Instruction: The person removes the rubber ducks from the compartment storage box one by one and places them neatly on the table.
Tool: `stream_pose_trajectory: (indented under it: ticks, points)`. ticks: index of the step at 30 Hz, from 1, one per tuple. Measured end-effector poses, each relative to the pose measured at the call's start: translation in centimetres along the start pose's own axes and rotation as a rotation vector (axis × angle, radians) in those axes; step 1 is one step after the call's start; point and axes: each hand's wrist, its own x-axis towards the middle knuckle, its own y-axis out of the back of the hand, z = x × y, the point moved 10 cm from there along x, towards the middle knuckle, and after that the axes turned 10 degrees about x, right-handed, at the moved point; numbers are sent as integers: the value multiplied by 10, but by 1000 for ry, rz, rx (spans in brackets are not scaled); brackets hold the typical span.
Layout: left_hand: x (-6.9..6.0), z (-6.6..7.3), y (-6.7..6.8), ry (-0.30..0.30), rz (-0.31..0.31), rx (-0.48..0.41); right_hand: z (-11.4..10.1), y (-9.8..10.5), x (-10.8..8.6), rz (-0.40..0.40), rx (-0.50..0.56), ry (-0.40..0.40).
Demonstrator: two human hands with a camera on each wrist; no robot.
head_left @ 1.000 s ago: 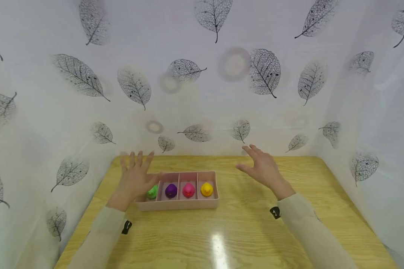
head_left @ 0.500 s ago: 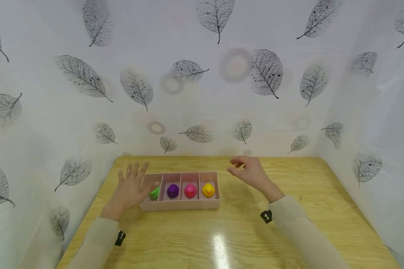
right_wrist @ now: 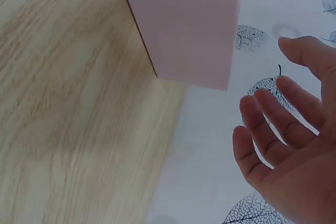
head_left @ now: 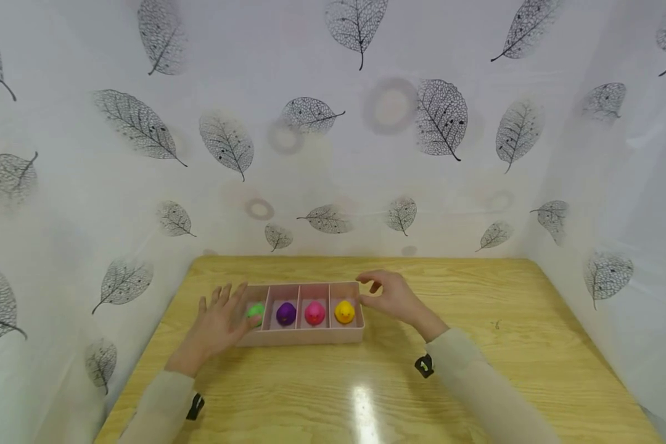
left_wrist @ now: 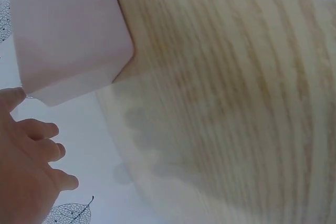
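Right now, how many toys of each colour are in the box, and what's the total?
Green toy: 1, partly behind the left thumb
Purple toy: 1
Pink toy: 1
Yellow toy: 1
Total in the box: 4

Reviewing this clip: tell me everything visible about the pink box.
The pink box is pale, smooth and plastic-looking, open-topped, with three dividers making four compartments. From left to right these hold a green toy, purple toy, pink toy and yellow toy. It sits upright on the wooden table. The left hand is at its left end, contact uncertain; the right hand is by the right end, apart in the right wrist view.
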Motion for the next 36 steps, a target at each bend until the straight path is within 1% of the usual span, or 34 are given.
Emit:
stream_pose_trajectory:
  ticks: [5, 10, 15, 19, 22, 29, 36]
  points:
    - [-6, -3, -5, -5, 10, -6, 0, -15, 2, -45, -17, 18]
    - [-9, -4, -10, -7, 6, -16, 3, -27, 1, -95, -6, -18]
    - [-12, -5, -14, -8, -7, -17, 8, -39, 1, -138, -25, -56]
    - [-13, -6, -16, -4, -13, -9, 11, -46, 2, -163, -30, -73]
    - [-13, -6, -16, -1, -9, -7, 11, -51, 3, -177, -36, -71]
    - [-14, -5, -17, -1, -14, -21, 8, -61, 5, -202, -164, 6]
    - [-14, -6, -18, 2, -14, -23, 7, -66, 9, -215, -226, -19]
